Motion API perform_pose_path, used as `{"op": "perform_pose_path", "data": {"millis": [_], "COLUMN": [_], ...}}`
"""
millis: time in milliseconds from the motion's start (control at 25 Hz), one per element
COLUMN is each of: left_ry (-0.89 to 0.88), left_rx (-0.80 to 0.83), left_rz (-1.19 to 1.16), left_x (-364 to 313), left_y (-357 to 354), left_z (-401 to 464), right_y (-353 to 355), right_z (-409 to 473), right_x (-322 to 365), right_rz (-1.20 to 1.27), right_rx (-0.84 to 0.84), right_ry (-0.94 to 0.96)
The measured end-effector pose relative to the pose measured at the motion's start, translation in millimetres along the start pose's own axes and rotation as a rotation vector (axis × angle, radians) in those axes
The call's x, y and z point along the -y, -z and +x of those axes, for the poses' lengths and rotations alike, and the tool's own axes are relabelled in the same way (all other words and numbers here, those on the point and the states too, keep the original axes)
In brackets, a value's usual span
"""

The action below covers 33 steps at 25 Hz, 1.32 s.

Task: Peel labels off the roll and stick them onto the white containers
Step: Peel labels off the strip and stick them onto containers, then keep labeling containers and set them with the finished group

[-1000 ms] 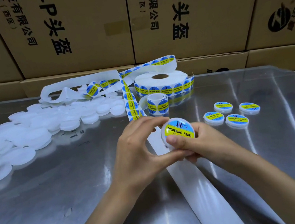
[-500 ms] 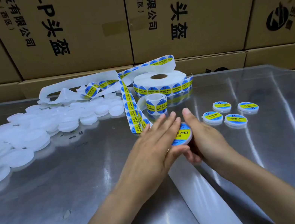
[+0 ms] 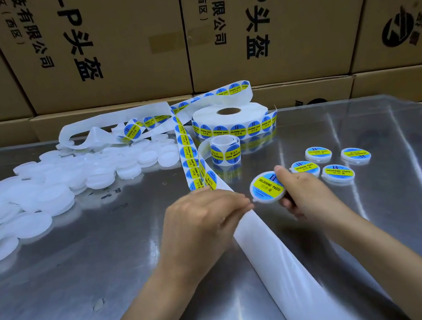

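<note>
Holding labelled container (image 3: 267,188), right hand (image 3: 298,191), blue/yellow sticker

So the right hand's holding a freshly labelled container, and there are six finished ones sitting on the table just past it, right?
Not six. The head view shows four finished ones on the table just past it. The right hand does hold a freshly labelled container.

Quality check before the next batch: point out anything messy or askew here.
The spent backing strip lies crumpled and looped behind the unlabelled white containers, and the label strip is twisted. The four labelled containers sit flat, labels centred.
</note>
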<state>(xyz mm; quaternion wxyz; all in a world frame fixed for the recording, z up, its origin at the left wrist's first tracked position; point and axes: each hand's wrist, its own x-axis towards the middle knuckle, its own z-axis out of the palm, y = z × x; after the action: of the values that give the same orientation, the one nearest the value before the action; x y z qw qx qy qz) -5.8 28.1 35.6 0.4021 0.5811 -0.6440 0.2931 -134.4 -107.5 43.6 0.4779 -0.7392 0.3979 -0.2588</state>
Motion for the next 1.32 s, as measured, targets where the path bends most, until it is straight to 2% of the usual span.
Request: {"op": "perform_pose_path", "data": {"millis": [120,200,280,320,400,480,520,640,720,840,960,1040,1120,1160,1240,1320], "left_ry": [0.308,0.541,0.679,0.717,0.756,0.797,0.822,0.884,0.931,0.978,1.124,1.286,1.377,1.395,1.394,1.296], "left_rx": [0.068,0.114,0.131,0.154,0.208,0.229,0.221,0.224,0.326,0.438,0.367,0.387,0.508,0.554,0.516,0.547], "left_rz": [0.035,0.059,0.136,0.173,0.215,0.23,0.233,0.224,0.262,0.506,0.711,0.698,0.649,0.635,0.616,0.602], "left_x": [20,36,49,54,61,66,69,77,91,127,166,189,207,208,200,184], "left_y": [7,10,10,10,11,17,21,38,57,103,150,171,178,174,158,134], "left_z": [-1,-5,-10,-12,-15,-16,-15,-18,-32,-69,-101,-117,-125,-122,-106,-85], "right_y": [7,10,12,12,8,1,0,9,11,4,-2,-5,-6,-7,-6,-6], "right_z": [7,9,8,7,4,1,1,7,10,11,10,10,10,10,11,11], "right_x": [-16,-22,-22,-20,-15,-13,-14,-23,-30,-32,-32,-35,-37,-38,-38,-38], "right_rz": [-0.368,-0.413,-0.399,-0.386,-0.43,-0.54,-0.594,-0.741,-0.865,-0.879,-0.854,-0.845,-0.836,-0.837,-0.842,-0.833], "right_rx": [-0.065,-0.149,-0.274,-0.291,-0.163,0.021,0.057,-0.016,-0.048,-0.121,-0.102,-0.075,-0.049,-0.04,-0.035,-0.031], "right_ry": [0.035,0.002,0.036,0.105,0.26,0.286,0.264,0.145,0.052,0.074,0.083,0.079,0.079,0.077,0.083,0.084]}}
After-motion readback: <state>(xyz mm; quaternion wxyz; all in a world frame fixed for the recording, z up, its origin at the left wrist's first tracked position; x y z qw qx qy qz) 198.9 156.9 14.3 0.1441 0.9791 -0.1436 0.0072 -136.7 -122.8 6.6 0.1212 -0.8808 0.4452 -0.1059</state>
